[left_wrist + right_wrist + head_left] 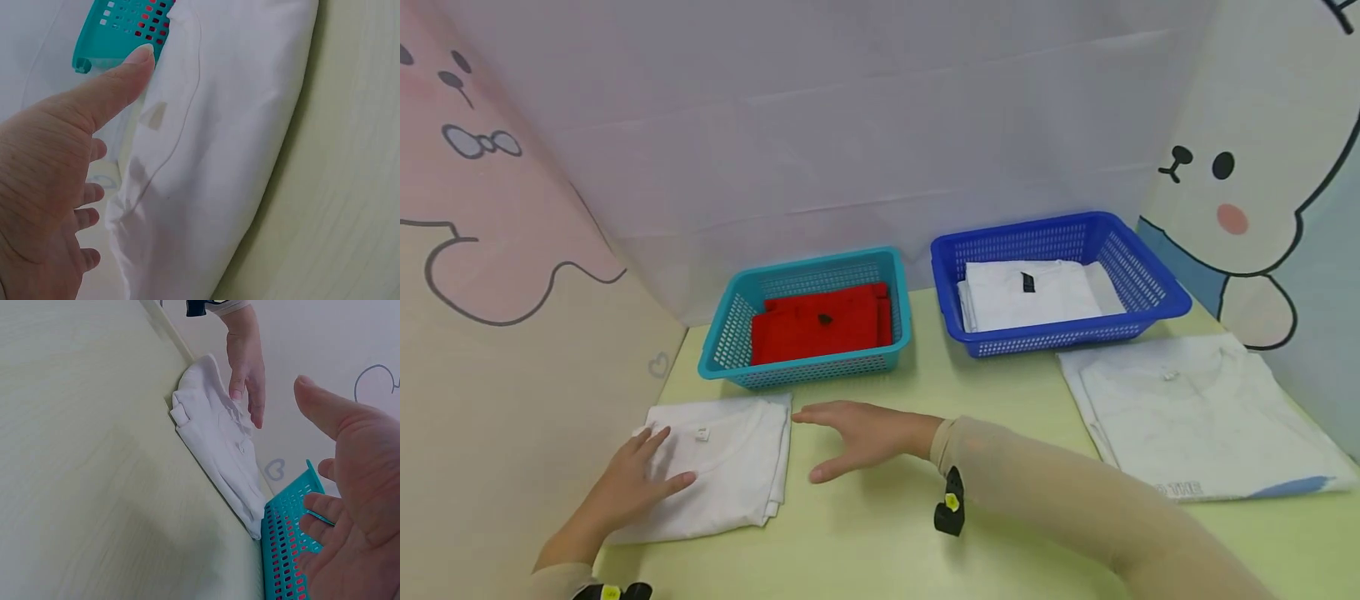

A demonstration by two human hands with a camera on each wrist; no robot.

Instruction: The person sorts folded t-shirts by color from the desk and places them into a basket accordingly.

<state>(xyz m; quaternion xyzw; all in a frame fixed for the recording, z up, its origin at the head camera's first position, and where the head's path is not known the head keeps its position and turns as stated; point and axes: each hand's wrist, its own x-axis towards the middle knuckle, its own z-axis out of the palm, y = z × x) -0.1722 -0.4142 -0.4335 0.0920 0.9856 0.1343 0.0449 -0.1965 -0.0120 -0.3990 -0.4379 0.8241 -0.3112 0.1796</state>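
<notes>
A folded white shirt [730, 467] with a small neck label lies on the table's left side, in front of the teal basket [745, 375]. Over its left edge is my left hand [631, 487], fingers spread and thumb apart; whether it touches the cloth I cannot tell. The left wrist view shows that thumb beside the shirt [219, 137]. My right hand [865, 433] hovers just right of the same shirt, its fingers extended toward the shirt's edge and nothing held. In the right wrist view the shirt [219, 444] lies beyond the right hand [356, 500].
Folded red clothing [850, 329] lies in the teal basket. At the back right, a blue basket [1161, 304] holds folded white clothing [1037, 300]. Another white shirt [1210, 417] with printing lies at the right. Walls with cartoon drawings border the table [850, 558].
</notes>
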